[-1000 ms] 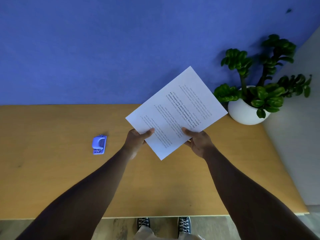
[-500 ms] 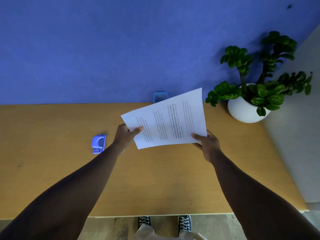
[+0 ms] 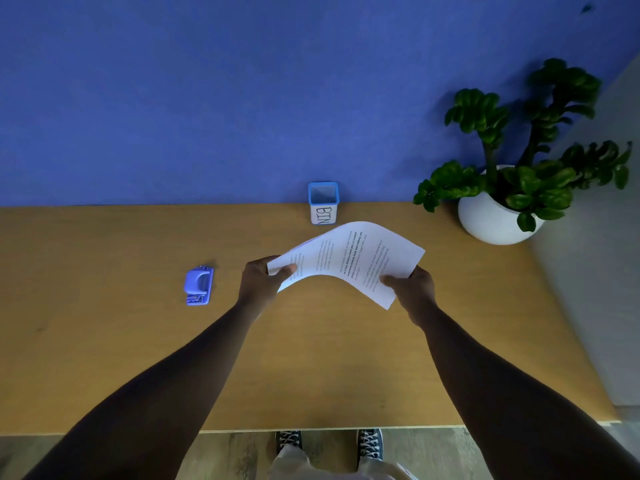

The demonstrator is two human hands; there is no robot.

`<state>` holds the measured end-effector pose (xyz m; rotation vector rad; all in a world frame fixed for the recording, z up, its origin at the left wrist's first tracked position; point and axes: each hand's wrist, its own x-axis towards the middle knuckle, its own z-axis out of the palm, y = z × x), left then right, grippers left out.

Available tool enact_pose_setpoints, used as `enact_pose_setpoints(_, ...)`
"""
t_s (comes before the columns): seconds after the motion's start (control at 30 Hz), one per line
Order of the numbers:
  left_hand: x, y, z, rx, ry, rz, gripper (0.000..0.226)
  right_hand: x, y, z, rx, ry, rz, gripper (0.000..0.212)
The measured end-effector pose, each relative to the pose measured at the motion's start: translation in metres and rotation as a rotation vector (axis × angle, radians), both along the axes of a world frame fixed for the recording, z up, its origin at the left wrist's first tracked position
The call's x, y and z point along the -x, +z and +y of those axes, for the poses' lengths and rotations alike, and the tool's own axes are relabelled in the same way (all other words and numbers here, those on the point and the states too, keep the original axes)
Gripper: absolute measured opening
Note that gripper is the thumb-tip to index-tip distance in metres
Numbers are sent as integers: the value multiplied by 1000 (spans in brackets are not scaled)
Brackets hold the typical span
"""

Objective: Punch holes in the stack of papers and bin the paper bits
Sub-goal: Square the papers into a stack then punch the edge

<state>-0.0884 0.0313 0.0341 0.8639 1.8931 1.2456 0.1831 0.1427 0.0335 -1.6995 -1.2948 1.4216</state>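
Note:
A white stack of printed papers (image 3: 349, 258) hangs bowed upward over the middle of the wooden table (image 3: 104, 341). My left hand (image 3: 259, 282) pinches its left end and my right hand (image 3: 412, 289) grips its right end. A small blue hole punch (image 3: 198, 285) lies on the table to the left of my left hand, apart from it. A little blue-rimmed cup marked BIN (image 3: 323, 202) stands at the table's back edge, just behind the papers.
A green plant in a white round pot (image 3: 491, 216) sits at the back right corner. A blue wall runs behind the table. A grey surface borders the table's right side. My shoes show below the front edge.
The papers have come down from held up in front of the wall to low over the table and turned sideways, uncovering the bin cup. Both hands moved apart along the stack.

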Motion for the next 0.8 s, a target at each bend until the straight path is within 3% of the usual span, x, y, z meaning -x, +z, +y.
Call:
enact_pose_setpoints(0.1, -5, -2, -3, -6, 7, 7, 20, -1, -2, -3, -2, 13, -31, 26)
enact_pose_setpoints(0.43, -8, -15, -9, 86, 27, -44, 10, -3, -10, -8, 17, 70, -119, 33)
enact_pose_setpoints(0.8, -3, -8, -5, 30, 40, -87, 11, -3, 3, 2, -14, 66, -58, 34)
